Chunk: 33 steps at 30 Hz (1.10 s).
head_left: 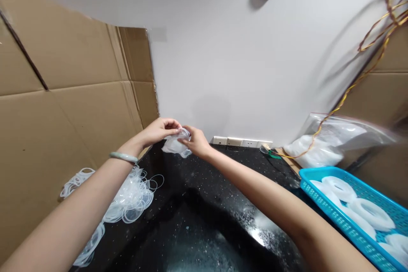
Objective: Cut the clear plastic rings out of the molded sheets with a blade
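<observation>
My left hand (162, 130), with a pale bangle (123, 157) on its wrist, pinches the upper edge of a thin, translucent plastic piece (174, 145) near the back of the black counter. From the other side, my right hand (198, 142) has its thumb and fingers closed on the same piece, which looks soft and crumpled with a rounded rim. Whether it is one piece or several layers I cannot tell. Below my left forearm lies a heap of clear plastic rings and discs (130, 197), partly hidden by the arm.
A blue basket (318, 174) holding several white foam-like rings (371, 213) stands at the right. Behind it are a clear plastic bag (318, 148) and a hanging twisted wire (346, 93). Cardboard (79, 63) walls the left side; sockets (235, 141) line the wall's foot.
</observation>
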Each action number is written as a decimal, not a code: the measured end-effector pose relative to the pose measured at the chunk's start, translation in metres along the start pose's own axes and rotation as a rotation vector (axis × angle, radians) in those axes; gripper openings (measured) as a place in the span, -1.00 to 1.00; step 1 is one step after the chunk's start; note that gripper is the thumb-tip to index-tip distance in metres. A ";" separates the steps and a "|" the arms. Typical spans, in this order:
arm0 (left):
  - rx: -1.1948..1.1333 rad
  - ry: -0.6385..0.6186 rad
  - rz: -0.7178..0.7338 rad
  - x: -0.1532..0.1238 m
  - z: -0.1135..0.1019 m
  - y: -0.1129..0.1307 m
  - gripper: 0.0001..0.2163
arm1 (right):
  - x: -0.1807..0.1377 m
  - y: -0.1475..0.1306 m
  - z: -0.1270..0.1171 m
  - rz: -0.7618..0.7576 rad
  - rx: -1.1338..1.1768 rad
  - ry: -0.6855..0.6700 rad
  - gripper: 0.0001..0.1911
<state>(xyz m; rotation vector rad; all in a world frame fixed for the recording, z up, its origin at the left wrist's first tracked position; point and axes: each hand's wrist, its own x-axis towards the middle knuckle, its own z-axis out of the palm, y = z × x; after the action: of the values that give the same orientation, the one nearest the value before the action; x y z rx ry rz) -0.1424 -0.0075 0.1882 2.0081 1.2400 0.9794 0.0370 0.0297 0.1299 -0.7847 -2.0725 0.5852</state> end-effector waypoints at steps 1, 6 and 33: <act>-0.032 0.021 0.033 0.001 0.003 0.012 -0.73 | 0.005 -0.005 -0.007 0.031 0.037 0.033 -0.75; -0.247 0.204 0.178 0.007 0.032 0.038 -0.57 | 0.015 -0.024 -0.058 0.097 0.310 0.084 -0.78; -0.298 0.158 0.264 0.013 0.085 0.062 -0.66 | -0.056 -0.010 -0.196 0.190 0.608 0.422 -0.72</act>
<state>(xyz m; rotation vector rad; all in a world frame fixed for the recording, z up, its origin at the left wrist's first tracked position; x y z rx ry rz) -0.0382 -0.0282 0.1920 1.9150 0.8554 1.3849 0.2212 0.0081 0.2148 -0.6699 -1.3361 0.9976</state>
